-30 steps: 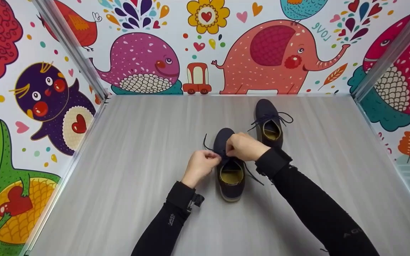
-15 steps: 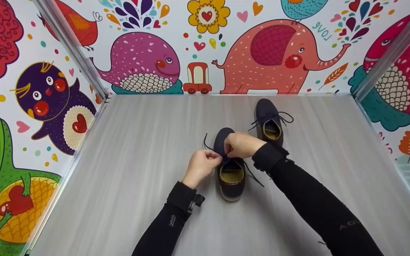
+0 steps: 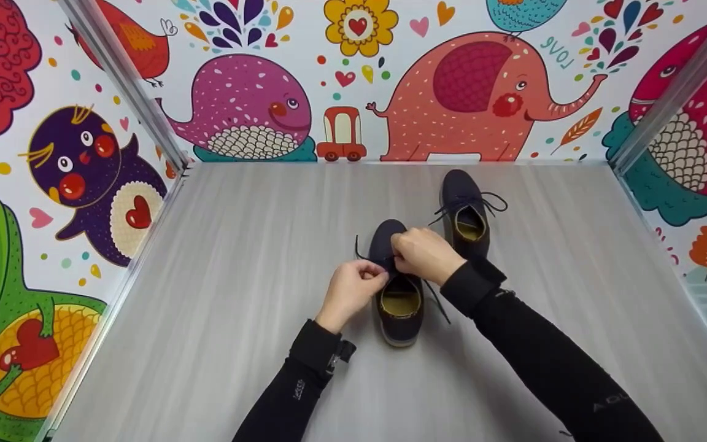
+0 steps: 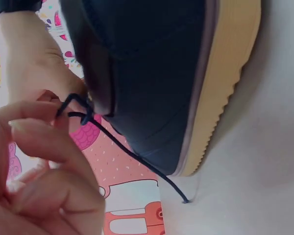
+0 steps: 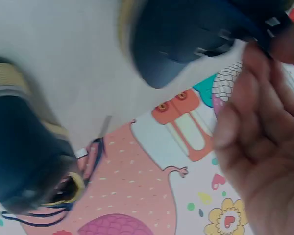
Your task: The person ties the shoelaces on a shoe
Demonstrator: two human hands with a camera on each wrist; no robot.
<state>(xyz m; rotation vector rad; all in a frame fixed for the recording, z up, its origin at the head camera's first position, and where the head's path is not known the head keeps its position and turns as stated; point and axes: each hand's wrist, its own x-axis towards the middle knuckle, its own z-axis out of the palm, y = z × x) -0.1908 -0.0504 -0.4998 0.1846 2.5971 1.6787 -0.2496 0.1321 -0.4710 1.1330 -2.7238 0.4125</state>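
Observation:
A navy lace-up shoe with a tan sole stands upright on the floor, its toe away from me. My left hand is at the left side of its lacing, thumb and index finger pinching a bent part of the dark shoelace. In the left wrist view, a free lace end runs from a small knot or crossing down past the toe. My right hand is over the shoe's front, fingers curled and pinching at the laces. Its fingertips partly cover the lace there.
A matching shoe stands farther away to the right, its laces tied in a bow. Both rest on a light grey wood-look floor. Printed cartoon panels with metal corner posts enclose the floor at the back and sides.
Both hands stay at the near shoe's laces. The right hand shifts slightly left, then back right; the left hand moves slightly right and nearer to me. Both shoes stay in place.

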